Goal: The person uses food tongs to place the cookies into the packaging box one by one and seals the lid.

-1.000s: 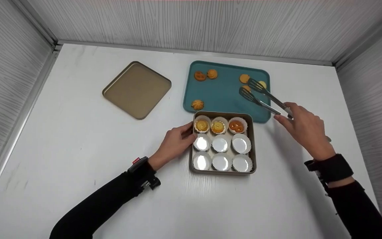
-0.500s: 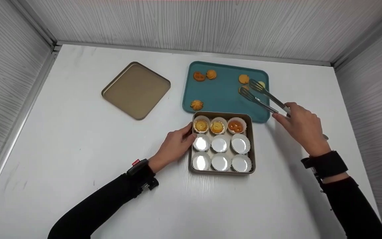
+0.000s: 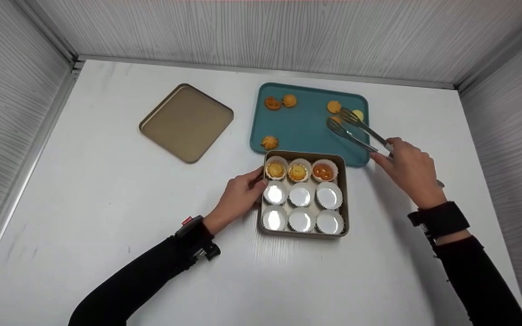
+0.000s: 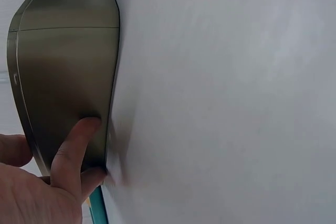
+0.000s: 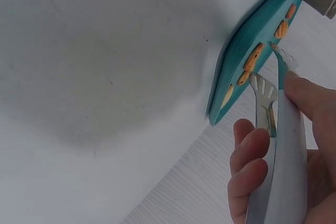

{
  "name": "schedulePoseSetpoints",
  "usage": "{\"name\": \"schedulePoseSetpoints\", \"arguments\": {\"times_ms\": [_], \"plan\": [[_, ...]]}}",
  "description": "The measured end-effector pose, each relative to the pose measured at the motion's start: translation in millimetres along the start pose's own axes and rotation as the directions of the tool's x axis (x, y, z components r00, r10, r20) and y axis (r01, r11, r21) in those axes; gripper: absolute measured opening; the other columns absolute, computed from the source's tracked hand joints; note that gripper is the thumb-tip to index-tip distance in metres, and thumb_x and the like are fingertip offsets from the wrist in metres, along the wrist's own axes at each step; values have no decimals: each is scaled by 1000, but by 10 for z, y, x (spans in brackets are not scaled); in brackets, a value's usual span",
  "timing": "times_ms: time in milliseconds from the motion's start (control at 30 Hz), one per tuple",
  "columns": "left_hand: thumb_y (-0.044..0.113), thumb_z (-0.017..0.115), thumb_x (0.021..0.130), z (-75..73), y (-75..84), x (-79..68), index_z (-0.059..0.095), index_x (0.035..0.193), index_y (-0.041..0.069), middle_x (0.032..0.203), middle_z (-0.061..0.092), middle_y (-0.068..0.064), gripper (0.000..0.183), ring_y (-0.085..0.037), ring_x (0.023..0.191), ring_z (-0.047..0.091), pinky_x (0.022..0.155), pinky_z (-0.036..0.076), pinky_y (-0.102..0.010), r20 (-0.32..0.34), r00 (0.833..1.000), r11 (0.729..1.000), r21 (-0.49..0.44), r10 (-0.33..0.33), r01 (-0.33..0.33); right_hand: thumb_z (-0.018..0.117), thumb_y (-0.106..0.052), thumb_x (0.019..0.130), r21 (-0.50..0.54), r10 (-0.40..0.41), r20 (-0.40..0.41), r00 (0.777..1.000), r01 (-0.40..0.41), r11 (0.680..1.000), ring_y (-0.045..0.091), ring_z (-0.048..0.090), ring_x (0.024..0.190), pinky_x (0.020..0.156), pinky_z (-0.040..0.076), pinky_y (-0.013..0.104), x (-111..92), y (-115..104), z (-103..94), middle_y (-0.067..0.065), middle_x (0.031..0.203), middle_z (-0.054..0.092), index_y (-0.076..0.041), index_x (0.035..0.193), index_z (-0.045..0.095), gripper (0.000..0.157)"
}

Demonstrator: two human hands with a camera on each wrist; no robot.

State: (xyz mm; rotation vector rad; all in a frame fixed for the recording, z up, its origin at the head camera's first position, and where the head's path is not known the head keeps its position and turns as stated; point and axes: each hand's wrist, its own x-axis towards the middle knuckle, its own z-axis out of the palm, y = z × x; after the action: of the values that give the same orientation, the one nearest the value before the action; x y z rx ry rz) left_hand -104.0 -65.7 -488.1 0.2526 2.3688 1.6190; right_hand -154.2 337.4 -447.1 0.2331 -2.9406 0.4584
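In the head view, a square metal tin (image 3: 304, 234) holds rows of white paper cups, three of them with cookies in the far row. My left hand (image 3: 238, 195) grips the tin's left wall, thumb at the rim and fingers against the outside, as the left wrist view shows too. My right hand (image 3: 411, 170) holds metal tongs (image 3: 364, 131) by the handles. Their slotted tips are spread above the right part of a teal tray (image 3: 304, 129). Under the tips a round cookie (image 3: 335, 120) is partly hidden, with another cookie (image 3: 334, 107) behind it and a pale one (image 3: 357, 115) beside.
A pretzel-shaped cookie (image 3: 273, 103) and a swirled cookie (image 3: 289, 100) lie at the tray's far left. A flower-shaped cookie (image 3: 269, 143) sits near its front left corner. The tin's square lid (image 3: 186, 123) lies on the white table to the left. Wood-grain panels enclose the table.
My right hand has shifted slightly left and away from me with the tongs, whose tips stay spread over the same cookies. The left hand and tin look almost unmoved.
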Motion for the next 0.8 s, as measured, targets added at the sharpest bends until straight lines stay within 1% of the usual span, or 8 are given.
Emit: {"name": "schedulePoseSetpoints", "arguments": {"times_ms": [33,167,233,367,467,633,800], "plan": [[23,56,107,6,-6,3,47,153,1,147,58,-16,52,-21,124,63,84,60,-33,-2,1000,1000,-6,-1,1,74,-41,97,-2,-1,0,1000,1,1000,37,64,68,52,51,58,4,-1,7,22,86,69,8,124,65,57],[23,56,107,22,-27,12,48,153,2,147,58,-16,51,-21,125,62,93,57,-35,-16,1000,1000,9,13,-13,75,-39,97,-3,0,-10,1000,0,1000,37,63,68,52,50,58,17,-4,37,22,85,68,8,123,65,55],[23,56,107,27,-35,15,48,153,2,147,58,-15,51,-19,128,60,101,53,-35,-19,1000,1000,22,18,-18,75,-39,97,-3,-2,-18,1000,2,1000,37,63,68,52,50,58,22,-5,56,22,84,68,9,122,65,55],[24,56,107,43,-63,21,47,153,1,146,59,-15,52,-20,130,59,108,48,-36,-24,999,999,30,39,-38,75,-39,96,-3,-1,-29,1000,1,1000,38,63,68,53,50,59,25,-1,100,21,83,67,9,121,65,55],[24,57,107,51,-75,27,47,152,0,145,60,-16,53,-23,132,58,110,46,-37,-32,998,998,31,51,-50,75,-39,97,2,10,-18,1000,-10,1000,39,64,69,54,50,59,35,-3,115,22,85,67,9,122,64,55],[25,56,107,56,-90,32,48,153,1,146,58,-15,53,-23,134,56,112,45,-37,-32,998,998,43,48,-46,73,-40,97,0,24,3,1000,-24,1000,41,64,71,56,50,60,60,-11,121,25,89,68,9,124,63,57],[25,56,107,59,-108,36,48,153,1,147,57,-16,53,-25,135,55,113,43,-37,-28,998,997,49,53,-51,73,-39,97,-5,25,6,1000,-25,1000,41,63,72,57,50,60,69,-15,138,24,88,67,8,124,63,55]]}}
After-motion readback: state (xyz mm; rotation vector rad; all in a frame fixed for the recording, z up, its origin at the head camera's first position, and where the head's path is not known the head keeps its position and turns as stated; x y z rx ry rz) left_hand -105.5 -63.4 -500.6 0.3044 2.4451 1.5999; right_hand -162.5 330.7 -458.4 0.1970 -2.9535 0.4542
